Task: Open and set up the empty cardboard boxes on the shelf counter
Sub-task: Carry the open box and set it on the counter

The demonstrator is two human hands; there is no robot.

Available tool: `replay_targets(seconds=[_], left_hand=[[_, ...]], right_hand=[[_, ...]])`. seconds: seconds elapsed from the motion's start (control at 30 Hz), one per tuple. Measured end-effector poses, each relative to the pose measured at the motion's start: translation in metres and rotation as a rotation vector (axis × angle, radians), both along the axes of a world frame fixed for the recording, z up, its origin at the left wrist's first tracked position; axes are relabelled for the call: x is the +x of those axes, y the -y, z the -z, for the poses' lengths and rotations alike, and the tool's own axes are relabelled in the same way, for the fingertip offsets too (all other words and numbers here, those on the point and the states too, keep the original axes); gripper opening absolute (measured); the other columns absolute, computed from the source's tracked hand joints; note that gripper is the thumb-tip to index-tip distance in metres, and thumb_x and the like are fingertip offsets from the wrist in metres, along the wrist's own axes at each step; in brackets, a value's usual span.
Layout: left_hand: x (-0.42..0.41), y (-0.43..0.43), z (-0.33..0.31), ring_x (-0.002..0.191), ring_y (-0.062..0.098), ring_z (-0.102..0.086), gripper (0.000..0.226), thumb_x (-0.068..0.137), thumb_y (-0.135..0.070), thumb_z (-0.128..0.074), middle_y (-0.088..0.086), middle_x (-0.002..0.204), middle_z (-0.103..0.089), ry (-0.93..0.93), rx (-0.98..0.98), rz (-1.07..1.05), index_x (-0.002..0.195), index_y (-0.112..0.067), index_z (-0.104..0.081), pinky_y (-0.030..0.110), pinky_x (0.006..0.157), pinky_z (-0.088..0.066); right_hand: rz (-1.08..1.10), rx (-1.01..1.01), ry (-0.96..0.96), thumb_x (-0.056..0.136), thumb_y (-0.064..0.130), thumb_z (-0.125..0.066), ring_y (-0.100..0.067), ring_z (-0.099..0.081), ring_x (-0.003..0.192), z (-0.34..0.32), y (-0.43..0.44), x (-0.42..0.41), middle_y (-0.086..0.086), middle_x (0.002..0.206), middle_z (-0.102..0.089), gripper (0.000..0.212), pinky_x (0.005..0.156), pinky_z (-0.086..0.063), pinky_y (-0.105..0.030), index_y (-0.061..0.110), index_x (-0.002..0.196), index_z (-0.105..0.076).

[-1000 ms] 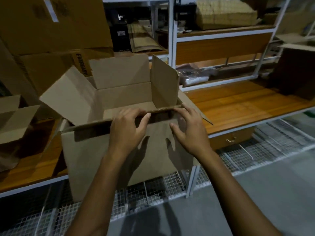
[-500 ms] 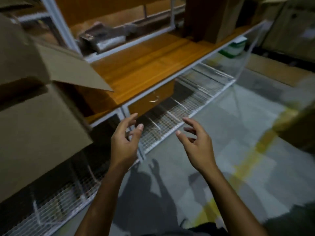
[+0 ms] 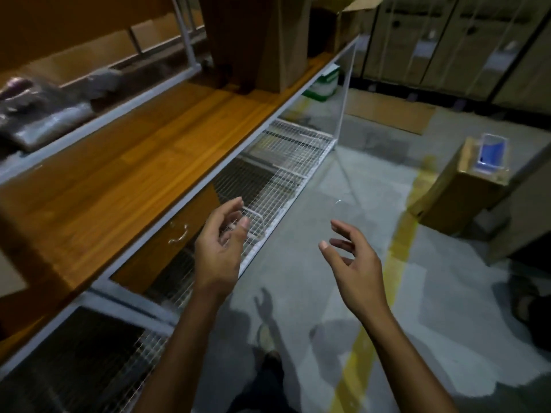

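My left hand [image 3: 219, 251] and my right hand [image 3: 353, 263] hang in the air over the concrete floor beside the shelf, fingers spread, holding nothing. The wooden shelf counter [image 3: 125, 162] runs along the left. At its far end stands an upright cardboard box [image 3: 259, 40] with flaps open at the top. The box I held a second ago is out of view.
A plastic-wrapped bundle [image 3: 38, 114] lies on the back rail of the shelf. White wire mesh [image 3: 274, 174] forms the lower level. A flat cardboard sheet [image 3: 387, 110] lies on the floor, a small box [image 3: 456, 189] stands at right, tall cartons [image 3: 447, 40] line the back.
My hands let go of the open box on the counter and my view swung right along the shelf; that box left the frame and the aisle floor came into view.
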State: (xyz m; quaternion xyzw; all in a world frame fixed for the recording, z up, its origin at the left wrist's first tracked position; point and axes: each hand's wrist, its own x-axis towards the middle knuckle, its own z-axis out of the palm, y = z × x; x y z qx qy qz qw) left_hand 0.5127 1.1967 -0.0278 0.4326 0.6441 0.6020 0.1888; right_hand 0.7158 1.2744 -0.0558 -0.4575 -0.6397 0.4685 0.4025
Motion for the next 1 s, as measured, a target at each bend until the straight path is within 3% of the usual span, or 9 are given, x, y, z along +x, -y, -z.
replay_targets(seconds=[0.3, 0.67, 0.8, 1.0], left_hand=[[-0.064, -0.209, -0.028, 0.118, 0.009, -0.06, 0.056, 0.088, -0.048, -0.055, -0.002, 0.125, -0.065, -0.008, 0.066, 0.136, 0.132, -0.012, -0.06, 0.021, 0.093, -0.051], [-0.062, -0.462, -0.016, 0.119, 0.012, -0.06, 0.051, 0.085, -0.05, -0.056, -0.002, 0.126, -0.064, 0.01, -0.001, 0.179, 0.13, -0.026, -0.058, 0.03, 0.095, -0.053], [-0.033, -0.572, -0.015, 0.118, 0.012, -0.06, 0.045, 0.089, -0.039, -0.06, -0.001, 0.126, -0.064, 0.03, -0.022, 0.15, 0.13, -0.021, -0.059, 0.019, 0.091, -0.052], [0.007, -0.722, -0.046, 0.114, 0.008, -0.061, 0.034, 0.096, -0.016, -0.058, 0.001, 0.124, -0.064, 0.084, 0.036, 0.084, 0.13, -0.019, -0.057, 0.015, 0.087, -0.051]], right_hand=[[0.145, 0.041, -0.048, 0.091, 0.022, -0.068, -0.008, -0.061, 0.112, -0.016, -0.185, -0.053, 0.012, 0.127, -0.061, 0.04, 0.074, -0.049, -0.007, 0.035, 0.126, -0.054], [0.231, 0.054, -0.083, 0.092, 0.026, -0.066, -0.002, -0.06, 0.109, -0.012, -0.433, -0.055, 0.018, 0.126, -0.059, 0.04, 0.075, -0.049, -0.012, 0.036, 0.127, -0.053], [0.189, 0.04, -0.102, 0.092, 0.023, -0.067, -0.003, -0.061, 0.108, -0.013, -0.546, -0.031, 0.018, 0.124, -0.06, 0.04, 0.075, -0.049, -0.008, 0.035, 0.127, -0.053], [0.093, 0.086, -0.079, 0.091, 0.022, -0.068, -0.004, -0.062, 0.107, -0.045, -0.703, -0.002, 0.018, 0.125, -0.062, 0.042, 0.078, -0.052, -0.013, 0.034, 0.129, -0.054]])
